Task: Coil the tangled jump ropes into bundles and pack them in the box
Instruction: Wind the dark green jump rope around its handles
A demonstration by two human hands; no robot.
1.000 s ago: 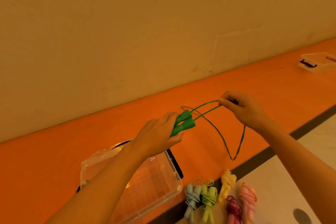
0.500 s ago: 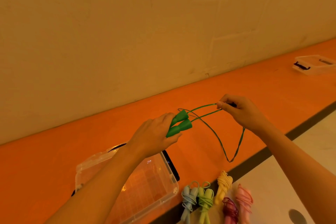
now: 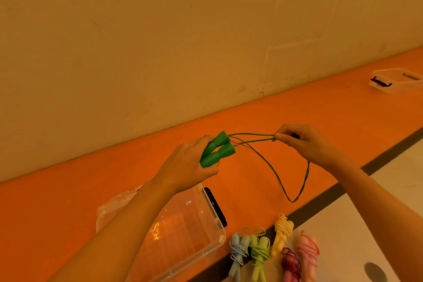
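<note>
My left hand (image 3: 190, 167) grips both handles of the dark green jump rope (image 3: 217, 149) side by side above the orange surface. Its thin cord (image 3: 274, 169) runs right to my right hand (image 3: 306, 142), which pinches the strands; a long loop hangs down from there. The clear plastic box (image 3: 194, 236) lies open below my left forearm, with a black latch on its right side. Coiled bundles lie at the bottom: light blue (image 3: 238, 252), lime green (image 3: 258, 252), yellow (image 3: 282, 231), maroon (image 3: 290, 263) and pink (image 3: 307, 249).
A second clear box (image 3: 393, 81) with black latches sits far right on the orange strip (image 3: 320, 110). A tan wall rises behind. A dark line separates the orange from a pale floor area (image 3: 343, 224) at the lower right.
Both hands have drifted slightly left and closer together with the green rope. The hanging loop has stayed about the same length.
</note>
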